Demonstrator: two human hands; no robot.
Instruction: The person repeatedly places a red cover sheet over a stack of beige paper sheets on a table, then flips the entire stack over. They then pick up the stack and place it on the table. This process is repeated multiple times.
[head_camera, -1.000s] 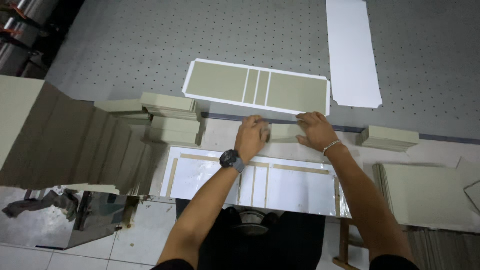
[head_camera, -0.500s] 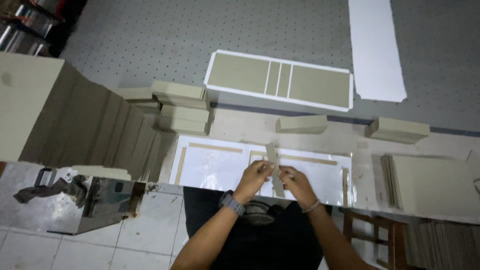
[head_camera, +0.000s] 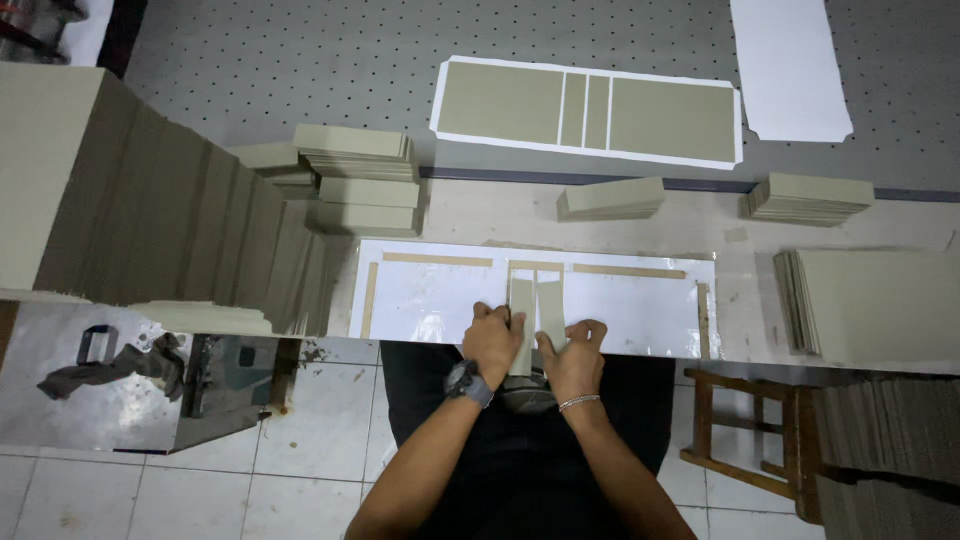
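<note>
Cardboard strips (head_camera: 535, 305) lie side by side at 6 o'clock on the white sheet (head_camera: 430, 295); left hand (head_camera: 492, 340) and right hand (head_camera: 575, 352) pinch their near ends, fingers clamped, aligning them.

Two narrow board strips (head_camera: 535, 305) lay side by side on the white sheet (head_camera: 430, 300) at the bench's near edge, the left hand (head_camera: 493, 343) and right hand (head_camera: 573, 358) on their near ends. Behind the sheet sat a small board stack (head_camera: 610, 198); a tall fanned pile (head_camera: 150, 210) stood to the left, a flat pile (head_camera: 870, 305) to the right.

Two narrow grey-green board strips (head_camera: 536, 310) side-by-side
</note>
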